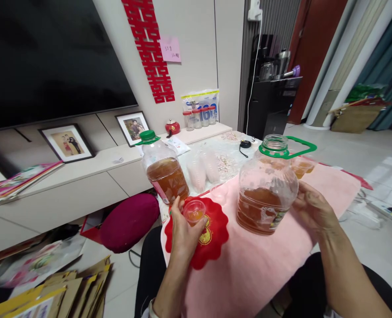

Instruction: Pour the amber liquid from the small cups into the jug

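Note:
My left hand (186, 232) is closed around a small clear plastic cup (194, 211) with some amber liquid in it. The cup is above a red scalloped tray (215, 247) with a gold emblem. Before my right hand (311, 207) stands a large clear plastic jug (265, 203), uncapped, with a green handle ring and brown liquid in its lower part. That hand's fingers grip the jug's right side, their tips partly hidden behind it. A second jug (167, 176) of brown liquid, with a green cap, stands behind the tray.
Stacked clear cups (204, 170) lie beyond the tray on the table. Filled cups (302, 167) stand behind the open jug on the pink cloth (242, 274). A black tape measure (245, 144) lies farther back. A maroon stool (131, 223) is at left.

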Demonstrator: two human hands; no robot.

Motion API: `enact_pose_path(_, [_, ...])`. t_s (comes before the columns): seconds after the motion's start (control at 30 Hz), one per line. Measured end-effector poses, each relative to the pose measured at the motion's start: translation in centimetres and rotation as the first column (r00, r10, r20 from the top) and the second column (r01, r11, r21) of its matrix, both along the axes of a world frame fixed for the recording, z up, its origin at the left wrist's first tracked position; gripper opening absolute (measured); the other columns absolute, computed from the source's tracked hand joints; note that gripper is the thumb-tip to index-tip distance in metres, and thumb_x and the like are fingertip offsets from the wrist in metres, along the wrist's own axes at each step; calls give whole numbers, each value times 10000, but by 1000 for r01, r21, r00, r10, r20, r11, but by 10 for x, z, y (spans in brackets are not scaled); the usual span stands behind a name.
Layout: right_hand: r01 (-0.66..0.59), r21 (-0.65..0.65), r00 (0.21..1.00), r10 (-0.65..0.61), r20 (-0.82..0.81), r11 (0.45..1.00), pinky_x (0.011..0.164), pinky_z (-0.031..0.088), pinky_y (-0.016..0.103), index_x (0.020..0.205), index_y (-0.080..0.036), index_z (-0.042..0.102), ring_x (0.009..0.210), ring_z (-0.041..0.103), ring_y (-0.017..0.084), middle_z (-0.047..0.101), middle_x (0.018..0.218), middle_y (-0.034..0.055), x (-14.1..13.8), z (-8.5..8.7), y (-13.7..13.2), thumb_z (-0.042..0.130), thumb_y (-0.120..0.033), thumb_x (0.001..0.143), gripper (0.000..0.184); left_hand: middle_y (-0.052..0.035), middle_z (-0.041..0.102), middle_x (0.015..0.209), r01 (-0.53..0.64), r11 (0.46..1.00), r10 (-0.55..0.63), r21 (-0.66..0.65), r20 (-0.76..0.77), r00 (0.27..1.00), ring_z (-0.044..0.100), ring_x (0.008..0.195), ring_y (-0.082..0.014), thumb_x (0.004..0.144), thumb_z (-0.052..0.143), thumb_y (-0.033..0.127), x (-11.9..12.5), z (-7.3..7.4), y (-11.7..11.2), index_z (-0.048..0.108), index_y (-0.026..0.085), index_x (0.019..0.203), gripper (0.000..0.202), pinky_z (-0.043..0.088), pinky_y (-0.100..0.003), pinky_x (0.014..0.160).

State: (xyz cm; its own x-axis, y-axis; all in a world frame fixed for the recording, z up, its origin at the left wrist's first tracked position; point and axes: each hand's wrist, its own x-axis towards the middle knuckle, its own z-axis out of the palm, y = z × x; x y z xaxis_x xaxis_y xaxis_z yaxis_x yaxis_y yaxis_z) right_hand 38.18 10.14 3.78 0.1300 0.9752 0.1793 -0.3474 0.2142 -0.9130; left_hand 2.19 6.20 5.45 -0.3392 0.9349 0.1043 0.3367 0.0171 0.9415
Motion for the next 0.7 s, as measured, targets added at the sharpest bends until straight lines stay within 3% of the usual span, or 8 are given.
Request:
enact_pose_path(0.1, [61, 16, 998, -61, -12, 998, 976, 584, 433, 1173, -278, 762, 1109, 716, 298, 763, 1204, 106, 7, -3, -2, 838, -553, 732, 526, -167, 531, 1398, 27, 999, -25, -26, 80, 996, 553, 1344, -292, 681, 759, 339, 1, -1, 1, 235, 184, 1470, 960, 379, -556, 1233])
enact_pose_path(0.23, [126, 44, 991, -124, -49, 991, 892, 598, 392, 1029, -281, 783, 910, 718, 232, 753, 1004, 62, 14, -3, -7, 818, -514, 771, 349, -171, 531, 1372, 53, 998, -50, -17, 164, 985, 543, 1350, -283, 689, 719, 375, 2, -4, 1, 237, 174, 1454, 927, 391, -533, 1226])
enact_pose_path(0.4, [128, 107, 988, -117, -102, 986, 654, 546, 309, 795, -304, 743, 680, 584, 154, 595, 725, -16, 13, 20, -21, 915, -520, 644, 315, -146, 538, 1318, 66, 998, -68, 14, 206, 976, 570, 1298, -303, 637, 771, 421, 5, 5, -5, 253, 196, 1451, 991, 446, -559, 1166])
enact_pose_path(0.47, [61, 145, 996, -50, -79, 988, 548, 477, 289, 755, -297, 726, 586, 492, 137, 502, 634, -29, 8, 35, -31, 924, -505, 638, 309, -139, 545, 1307, 92, 995, -96, 29, 224, 970, 589, 1275, -294, 624, 786, 443, 7, 12, -9, 249, 203, 1454, 1017, 472, -545, 1146])
enact_pose_path(0.53, [-52, 200, 998, 56, -15, 978, 494, 423, 286, 745, -291, 720, 537, 443, 133, 470, 594, -30, -1, 48, -44, 885, -478, 719, 251, -136, 558, 1301, 134, 990, -139, 35, 245, 960, 605, 1259, -275, 628, 794, 442, 10, 18, -15, 248, 207, 1455, 1018, 488, -514, 1139])
enact_pose_path(0.63, [-284, 249, 957, 258, 132, 926, 495, 423, 302, 799, -292, 734, 554, 513, 160, 555, 606, -3, -22, 62, -65, 763, -441, 878, 171, -133, 576, 1318, 235, 972, -228, 9, 281, 932, 623, 1244, -256, 667, 792, 429, 15, 28, -27, 252, 229, 1453, 975, 524, -481, 1108])
enact_pose_path(0.7, [-434, 201, 892, 386, 236, 878, 554, 453, 315, 853, -279, 742, 623, 591, 179, 638, 660, 17, -40, 66, -78, 700, -422, 939, 171, -134, 586, 1337, 316, 948, -292, -32, 305, 906, 633, 1247, -263, 681, 794, 431, 18, 35, -37, 265, 245, 1443, 946, 542, -482, 1091])
